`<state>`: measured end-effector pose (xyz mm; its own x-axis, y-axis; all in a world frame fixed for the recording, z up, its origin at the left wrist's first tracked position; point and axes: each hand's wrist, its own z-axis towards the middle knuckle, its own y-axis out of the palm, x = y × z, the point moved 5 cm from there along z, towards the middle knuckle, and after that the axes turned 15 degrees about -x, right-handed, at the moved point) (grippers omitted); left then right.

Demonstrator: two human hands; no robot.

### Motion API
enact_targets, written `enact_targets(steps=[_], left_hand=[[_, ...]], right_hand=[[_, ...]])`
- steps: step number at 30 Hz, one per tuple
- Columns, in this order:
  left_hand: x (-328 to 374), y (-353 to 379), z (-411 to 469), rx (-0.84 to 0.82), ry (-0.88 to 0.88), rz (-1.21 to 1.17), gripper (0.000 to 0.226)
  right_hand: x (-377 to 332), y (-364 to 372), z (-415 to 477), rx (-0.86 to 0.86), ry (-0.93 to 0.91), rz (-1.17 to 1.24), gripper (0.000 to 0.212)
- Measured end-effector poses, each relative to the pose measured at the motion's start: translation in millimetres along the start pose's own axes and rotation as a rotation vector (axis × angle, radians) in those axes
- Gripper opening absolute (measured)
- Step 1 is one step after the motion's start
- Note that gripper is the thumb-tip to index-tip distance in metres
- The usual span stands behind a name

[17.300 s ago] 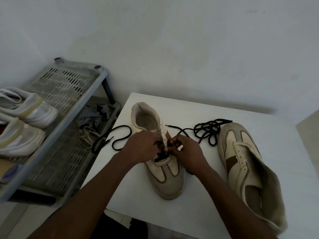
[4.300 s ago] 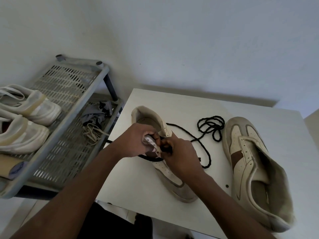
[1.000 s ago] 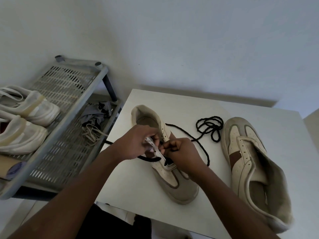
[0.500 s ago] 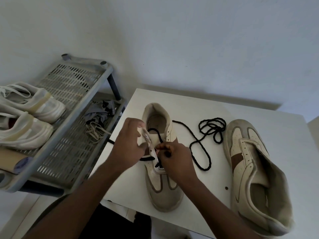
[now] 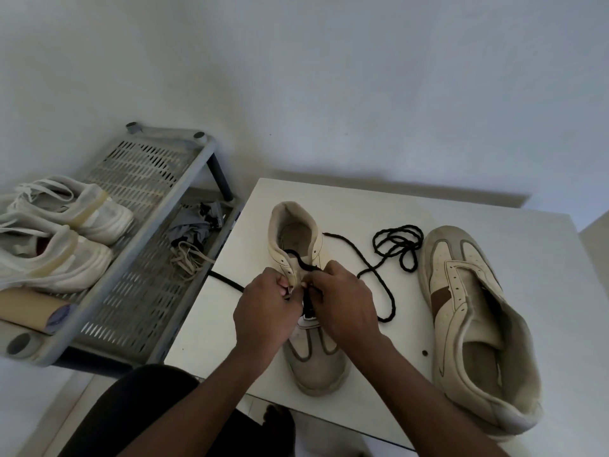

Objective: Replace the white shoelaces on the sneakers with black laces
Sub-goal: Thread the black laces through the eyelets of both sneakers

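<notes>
Two sneakers lie on the table [image 5: 362,206]. The middle sneaker [image 5: 316,361] runs 12 to 6, toe at 6. The second sneaker [image 5: 468,318], at its 3 o'clock, points its toe toward 11. One black lace [image 5: 395,239] trails toward 2. The left hand [image 5: 263,311] pinches the middle sneaker's eyelet flap, and the right hand [image 5: 346,305] pinches the lace.

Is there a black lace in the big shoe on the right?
No, the eyelets of the cream-and-brown leather sneaker are bare.
</notes>
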<state>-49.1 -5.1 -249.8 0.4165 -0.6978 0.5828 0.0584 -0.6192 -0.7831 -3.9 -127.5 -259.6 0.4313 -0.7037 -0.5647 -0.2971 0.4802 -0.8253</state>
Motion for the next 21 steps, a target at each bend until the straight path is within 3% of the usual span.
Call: enact_targets(steps=[11, 17, 21], left_hand=[[-3, -14, 8, 0.078, 0.114, -0.084, 0.014], [-23, -14, 24, -0.163, 0.048, -0.525, 0.012], [-23, -14, 28, -0.257, 0.008, -0.651, 0.016]], right_hand=[[1, 2, 6, -0.050, 0.006, 0.150, 0.012], [-8, 6, 4, -0.029, -0.020, 0.131, 0.016], [-6, -4, 6, -0.056, 0.006, 0.027, 0.019]])
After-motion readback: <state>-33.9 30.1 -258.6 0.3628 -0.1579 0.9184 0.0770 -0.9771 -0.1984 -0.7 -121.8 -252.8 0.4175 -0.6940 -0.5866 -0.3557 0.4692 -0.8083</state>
